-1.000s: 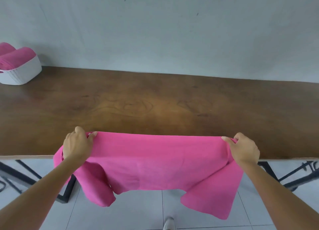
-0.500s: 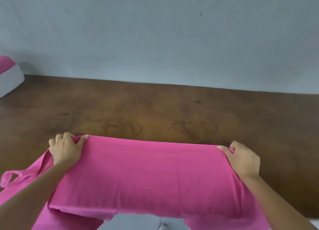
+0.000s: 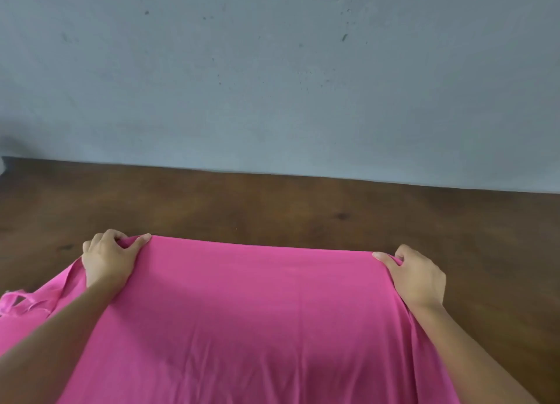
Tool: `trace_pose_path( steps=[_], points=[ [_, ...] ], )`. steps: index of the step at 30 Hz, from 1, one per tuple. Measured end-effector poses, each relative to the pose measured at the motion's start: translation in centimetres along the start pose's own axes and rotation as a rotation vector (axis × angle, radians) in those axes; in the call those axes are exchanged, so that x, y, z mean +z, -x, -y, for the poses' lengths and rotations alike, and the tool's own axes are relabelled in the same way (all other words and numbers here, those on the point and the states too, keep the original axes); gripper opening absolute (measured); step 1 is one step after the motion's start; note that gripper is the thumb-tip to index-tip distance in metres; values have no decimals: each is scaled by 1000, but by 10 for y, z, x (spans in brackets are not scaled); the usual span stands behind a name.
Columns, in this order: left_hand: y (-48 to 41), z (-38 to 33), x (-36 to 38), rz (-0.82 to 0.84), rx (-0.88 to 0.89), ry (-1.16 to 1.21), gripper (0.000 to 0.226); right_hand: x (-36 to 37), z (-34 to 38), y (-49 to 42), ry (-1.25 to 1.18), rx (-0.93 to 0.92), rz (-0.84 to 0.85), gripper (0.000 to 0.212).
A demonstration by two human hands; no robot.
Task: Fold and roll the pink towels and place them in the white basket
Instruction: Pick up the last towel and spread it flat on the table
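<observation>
A pink towel [image 3: 260,322] lies spread across the near part of the brown wooden table [image 3: 303,209], filling the lower middle of the view. My left hand [image 3: 107,261] pinches its far left corner. My right hand [image 3: 416,278] pinches its far right corner. The far edge runs taut between the two hands. A crumpled flap of the same towel trails off at the lower left. The white basket is out of view except for a faint pale sliver at the far left edge.
A grey wall [image 3: 272,70] rises directly behind the table's far edge. Bare wood shows beyond the towel and to its right.
Both hands have carried the towel's far edge forward over the table, and more of the cloth now lies on the wood. The view has shifted so the basket has slipped out at the left.
</observation>
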State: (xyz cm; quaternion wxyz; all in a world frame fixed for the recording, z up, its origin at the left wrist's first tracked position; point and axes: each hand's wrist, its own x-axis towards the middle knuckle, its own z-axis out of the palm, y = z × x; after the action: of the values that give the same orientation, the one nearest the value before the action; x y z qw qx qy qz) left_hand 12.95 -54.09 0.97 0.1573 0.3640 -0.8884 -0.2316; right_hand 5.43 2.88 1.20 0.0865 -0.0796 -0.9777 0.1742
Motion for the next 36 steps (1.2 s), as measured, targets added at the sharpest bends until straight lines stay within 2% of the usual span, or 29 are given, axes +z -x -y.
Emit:
trace_pose_path(
  steps=[9, 19, 22, 29, 36],
  points=[
    [-62, -35, 25, 8, 50, 75, 41, 20, 21, -71, 43, -24, -17, 57],
    [-152, -68, 63, 8, 107, 47, 46, 45, 47, -151, 94, -43, -55, 62],
    [-174, -76, 76, -15, 113, 31, 53, 53, 55, -174, 104, -53, -75, 63],
    [-206, -87, 95, -79, 31, 97, 83, 69, 69, -214, 121, -72, -99, 63],
    [-218, -90, 101, -88, 43, 115, 90, 73, 78, -228, 119, -74, -121, 58]
  ],
)
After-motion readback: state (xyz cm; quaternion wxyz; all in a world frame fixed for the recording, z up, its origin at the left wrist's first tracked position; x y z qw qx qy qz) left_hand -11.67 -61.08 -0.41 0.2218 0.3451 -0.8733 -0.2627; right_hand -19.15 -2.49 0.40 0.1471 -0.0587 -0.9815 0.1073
